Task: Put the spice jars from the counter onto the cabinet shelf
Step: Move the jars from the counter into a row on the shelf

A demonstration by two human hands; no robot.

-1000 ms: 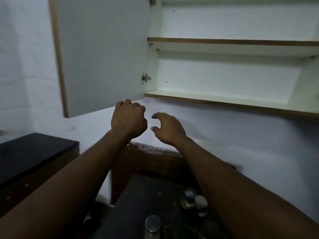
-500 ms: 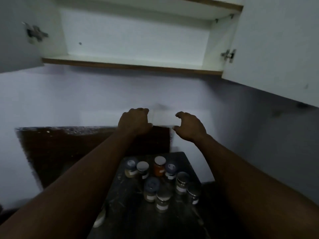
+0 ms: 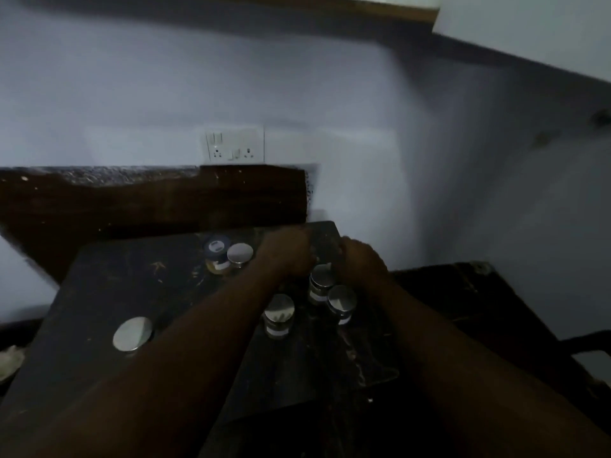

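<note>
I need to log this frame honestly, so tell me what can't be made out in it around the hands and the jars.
- Left hand and right hand, head view: dim and blurred, so whether either grips a jar is unclear.
- Jars under the hands: covered by them, so their count is unknown.
- Jar labels, for example on the blue-lid jar: too small and dark to read.
- Cabinet shelf: cut off by the top edge.

Two bare forearms, no sleeves, left hand (image 3: 287,256), right hand (image 3: 362,261)
</note>
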